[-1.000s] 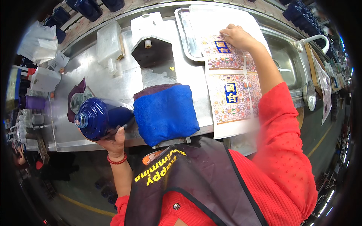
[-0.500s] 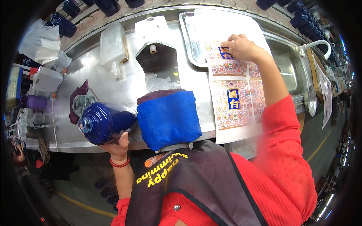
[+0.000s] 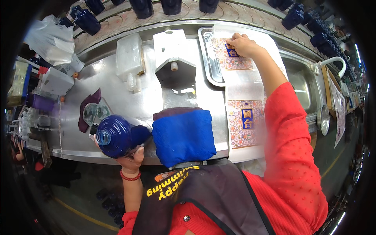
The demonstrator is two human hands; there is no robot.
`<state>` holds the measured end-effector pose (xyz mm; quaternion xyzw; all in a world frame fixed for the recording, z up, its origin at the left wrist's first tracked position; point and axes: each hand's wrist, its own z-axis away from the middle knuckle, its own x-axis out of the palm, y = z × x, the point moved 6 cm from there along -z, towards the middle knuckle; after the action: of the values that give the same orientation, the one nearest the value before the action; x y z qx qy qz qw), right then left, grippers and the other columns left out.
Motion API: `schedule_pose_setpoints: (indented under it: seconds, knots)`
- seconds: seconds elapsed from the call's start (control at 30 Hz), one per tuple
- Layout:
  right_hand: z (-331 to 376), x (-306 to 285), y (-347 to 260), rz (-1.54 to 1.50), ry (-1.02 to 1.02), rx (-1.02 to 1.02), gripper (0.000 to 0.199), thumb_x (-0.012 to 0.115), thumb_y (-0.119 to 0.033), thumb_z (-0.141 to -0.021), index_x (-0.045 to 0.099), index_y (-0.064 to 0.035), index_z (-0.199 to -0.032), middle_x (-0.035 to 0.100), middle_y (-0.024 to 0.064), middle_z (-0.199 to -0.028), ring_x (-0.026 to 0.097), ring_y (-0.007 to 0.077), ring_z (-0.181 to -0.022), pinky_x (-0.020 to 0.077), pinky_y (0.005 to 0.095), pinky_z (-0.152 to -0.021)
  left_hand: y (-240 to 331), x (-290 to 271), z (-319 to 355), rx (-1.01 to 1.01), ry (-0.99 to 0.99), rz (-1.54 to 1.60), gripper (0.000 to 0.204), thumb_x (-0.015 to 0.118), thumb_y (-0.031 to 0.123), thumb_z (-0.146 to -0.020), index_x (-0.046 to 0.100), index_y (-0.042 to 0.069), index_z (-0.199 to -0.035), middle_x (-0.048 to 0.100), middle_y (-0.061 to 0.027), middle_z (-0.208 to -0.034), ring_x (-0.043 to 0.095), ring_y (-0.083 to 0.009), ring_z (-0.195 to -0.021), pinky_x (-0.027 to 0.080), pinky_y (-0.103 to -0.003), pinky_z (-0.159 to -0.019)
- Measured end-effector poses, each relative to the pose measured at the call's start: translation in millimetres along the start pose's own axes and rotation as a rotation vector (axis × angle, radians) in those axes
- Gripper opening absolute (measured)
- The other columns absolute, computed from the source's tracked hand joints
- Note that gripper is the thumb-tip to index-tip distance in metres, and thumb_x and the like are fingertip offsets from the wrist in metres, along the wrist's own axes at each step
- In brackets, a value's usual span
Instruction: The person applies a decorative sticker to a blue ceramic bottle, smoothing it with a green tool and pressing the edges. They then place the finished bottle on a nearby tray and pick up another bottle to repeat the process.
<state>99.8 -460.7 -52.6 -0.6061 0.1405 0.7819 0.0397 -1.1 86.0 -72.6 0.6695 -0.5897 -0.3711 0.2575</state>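
Observation:
My left hand (image 3: 132,161) is closed around a dark blue glass bottle (image 3: 121,133), which lies tilted with its open mouth toward the left. At the far right of the bench, the fingers of my right hand (image 3: 243,45) are pinched on the upper edge of a floral patterned label sheet (image 3: 239,64) with a blue centre panel. That piece lies over a metal tray (image 3: 204,58) and white backing paper. Below it, a matching patterned label (image 3: 237,117) lies on the paper, partly covered by my right sleeve. A folded blue cloth pad (image 3: 184,135) sits between my arms.
A metal stand (image 3: 176,74) rises behind the pad, beside a clear rectangular bottle (image 3: 129,56). Purple cloth (image 3: 86,113) lies left of the blue bottle. To the right are a sink (image 3: 291,74) and white faucet (image 3: 333,60). Blue bottles (image 3: 141,8) line the conveyor behind.
My right hand has drawn the upper label away from the lower one, widening the gap between them. The left hand still holds the bottle. The whole view has shifted slightly.

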Motion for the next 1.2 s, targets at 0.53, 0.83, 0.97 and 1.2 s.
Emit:
schedule_pose_setpoints:
  seconds: [0.53,0.83,0.97,1.2]
  knots:
    - [-57.5,-19.7,50.2,-0.214,0.528,0.061,0.049,0.085,-0.04,-0.075,0.063,-0.0118,-0.108,0.055,0.0111,-0.12,0.054,0.0356,-0.12,0.0529,0.0491,-0.09,34.9,11.3,-11.0,0.191,-0.034,-0.401,0.126,0.08,0.055,-0.078,0.003,-0.003,-0.159,0.032,-0.0231,-0.151,0.05,-0.0321,-0.132,0.043,-0.045,-0.111]
    - [-50.2,-26.9,54.4,-0.272,0.75,-0.111,0.014,0.077,-0.015,-0.08,0.068,-0.0051,-0.085,0.059,0.0091,-0.107,0.058,0.0333,-0.11,0.052,0.0451,-0.086,40.3,18.9,-17.1,0.06,-0.184,-0.081,0.124,0.085,0.025,-0.079,-0.009,0.007,-0.159,0.044,-0.0224,-0.142,0.06,-0.0305,-0.123,0.052,-0.043,-0.104]
    - [-33.8,-42.9,47.6,-0.173,0.903,-0.155,0.013,0.074,-0.015,-0.083,0.067,-0.0063,-0.088,0.06,0.0076,-0.112,0.057,0.0321,-0.114,0.0533,0.0456,-0.085,46.1,21.7,-30.9,0.028,-0.137,0.109,0.122,0.084,0.02,-0.076,-0.003,0.006,-0.159,0.043,-0.0223,-0.142,0.059,-0.0308,-0.124,0.052,-0.042,-0.104]
    - [9.4,-116.6,36.7,-0.058,0.904,-0.39,0.012,0.066,-0.015,-0.091,0.066,-0.0033,-0.093,0.061,0.0135,-0.11,0.06,0.0363,-0.106,0.0528,0.0467,-0.086,26.2,7.5,-69.7,-0.398,0.045,0.602,0.078,0.075,0.02,-0.082,0.038,0.005,-0.149,0.057,-0.0089,-0.131,0.059,-0.0192,-0.117,0.049,-0.036,-0.104]
